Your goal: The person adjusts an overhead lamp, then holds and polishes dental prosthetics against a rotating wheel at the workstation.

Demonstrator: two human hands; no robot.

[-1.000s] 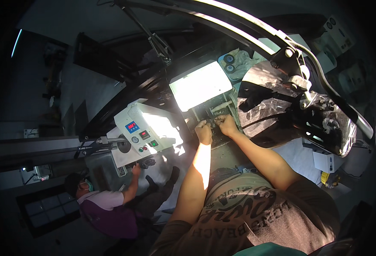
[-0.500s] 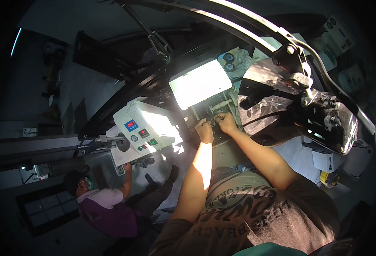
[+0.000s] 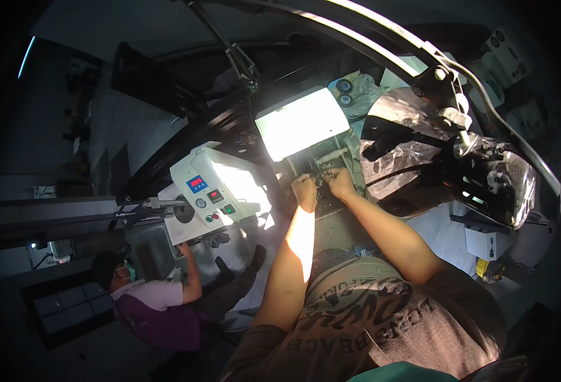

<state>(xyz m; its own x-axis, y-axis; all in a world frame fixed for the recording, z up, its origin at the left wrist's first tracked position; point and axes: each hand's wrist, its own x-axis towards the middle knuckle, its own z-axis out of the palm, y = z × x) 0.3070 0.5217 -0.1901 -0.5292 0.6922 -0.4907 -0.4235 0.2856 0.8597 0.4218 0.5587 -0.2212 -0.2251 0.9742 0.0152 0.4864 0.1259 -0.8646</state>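
Both my hands meet just in front of a white machine (image 3: 302, 125), whose top panel glares in strong light. My left hand (image 3: 305, 191) is closed, its fingers bent inward beside small dark parts under the panel. Close on its right, my right hand (image 3: 339, 183) is closed too, knuckles up, next to a pale bar of the machine frame. What the fingers grip is dark and too small to make out.
A white control box (image 3: 199, 198) with lit displays and buttons stands at left. Beyond it a masked co-worker (image 3: 159, 312) reaches toward it. At right are a plastic-wrapped dark machine part (image 3: 484, 178) and a curved metal arm (image 3: 382, 35). Small wheels (image 3: 344, 92) lie behind.
The whole view has shifted slightly. My hands stay together at the same spot, still closed. The co-worker's arm has moved a little, and the control box's display reading has changed.
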